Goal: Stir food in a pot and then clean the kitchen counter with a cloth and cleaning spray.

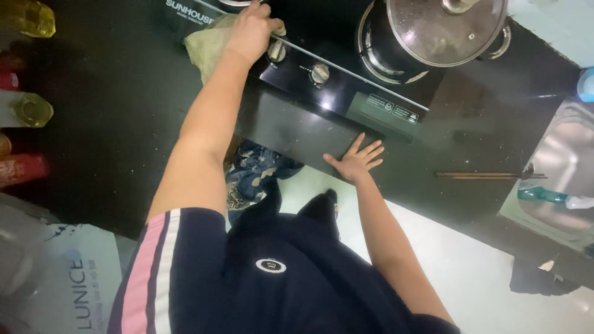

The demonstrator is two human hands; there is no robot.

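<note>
Desk (111,154) black, speckled. Stove (334,93) glossy black, silver knobs (320,73). Cloth (207,43) pale yellow-green. Sleeve (167,272) navy with pink-white stripes. Chopsticks (489,175) brown.

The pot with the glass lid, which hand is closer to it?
Left. The left hand presses a cloth on the stove, beside the pot. The right hand rests on the counter edge, lower down.

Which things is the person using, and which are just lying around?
In use: left hand pressing crumpled pale green cloth on black glass stove; right hand flat on dark counter.
Lying about: glass-lidded steel pot, wooden chopsticks, yellow oil bottles.
</note>
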